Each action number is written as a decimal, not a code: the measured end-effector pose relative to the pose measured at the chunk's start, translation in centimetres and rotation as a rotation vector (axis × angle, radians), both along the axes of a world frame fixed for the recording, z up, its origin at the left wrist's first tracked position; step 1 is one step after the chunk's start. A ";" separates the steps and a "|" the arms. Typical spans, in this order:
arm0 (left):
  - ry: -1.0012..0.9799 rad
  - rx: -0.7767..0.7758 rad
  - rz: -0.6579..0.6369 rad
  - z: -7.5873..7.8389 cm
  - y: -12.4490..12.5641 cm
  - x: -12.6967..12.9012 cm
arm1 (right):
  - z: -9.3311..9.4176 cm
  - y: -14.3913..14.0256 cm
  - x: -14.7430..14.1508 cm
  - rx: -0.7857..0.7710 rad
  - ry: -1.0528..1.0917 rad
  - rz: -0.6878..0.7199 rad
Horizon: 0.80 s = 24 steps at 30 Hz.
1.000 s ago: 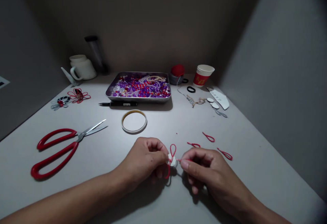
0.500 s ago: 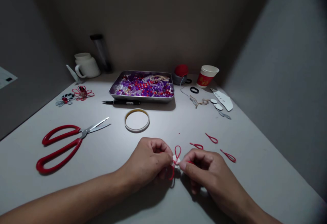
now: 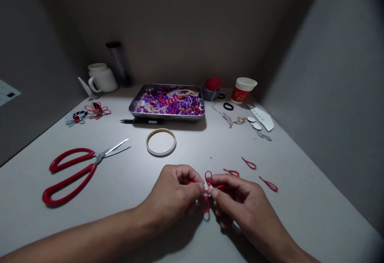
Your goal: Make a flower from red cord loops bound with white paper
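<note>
Steadily, the left hand [image 3: 179, 189] is pinching the left side of a small white disc [image 3: 207, 187] at the lower centre of the frame, while the right hand [image 3: 244, 203] is gripping its right side between thumb and fingers. Red cord [image 3: 209, 172] is looping above and below the disc. Scissors [image 3: 98, 159] are lying open at the left, and a tray [image 3: 168, 116] is holding beads [image 3: 171, 102] at the upper centre.

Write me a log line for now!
left hand: pinching white disc; right hand: at same disc; red cord loops: against disc; scissors: open on table
</note>
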State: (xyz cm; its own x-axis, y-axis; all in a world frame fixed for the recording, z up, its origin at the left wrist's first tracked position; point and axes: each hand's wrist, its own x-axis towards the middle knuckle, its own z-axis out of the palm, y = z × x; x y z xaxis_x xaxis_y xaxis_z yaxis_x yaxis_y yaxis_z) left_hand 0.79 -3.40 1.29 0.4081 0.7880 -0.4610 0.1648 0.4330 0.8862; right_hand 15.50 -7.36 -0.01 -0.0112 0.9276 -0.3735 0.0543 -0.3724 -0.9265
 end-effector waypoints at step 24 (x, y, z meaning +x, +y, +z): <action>0.026 0.051 -0.128 -0.4 -0.6 0.2 | 0.2 0.0 -0.2 0.004 0.077 -0.042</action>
State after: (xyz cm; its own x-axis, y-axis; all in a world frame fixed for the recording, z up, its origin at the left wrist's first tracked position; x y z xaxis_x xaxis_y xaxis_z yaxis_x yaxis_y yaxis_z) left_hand 0.95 -4.02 0.85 0.4948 0.7531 -0.4336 0.2393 0.3616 0.9011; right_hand 15.29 -7.34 0.23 -0.0008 0.9293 -0.3694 -0.0330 -0.3692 -0.9288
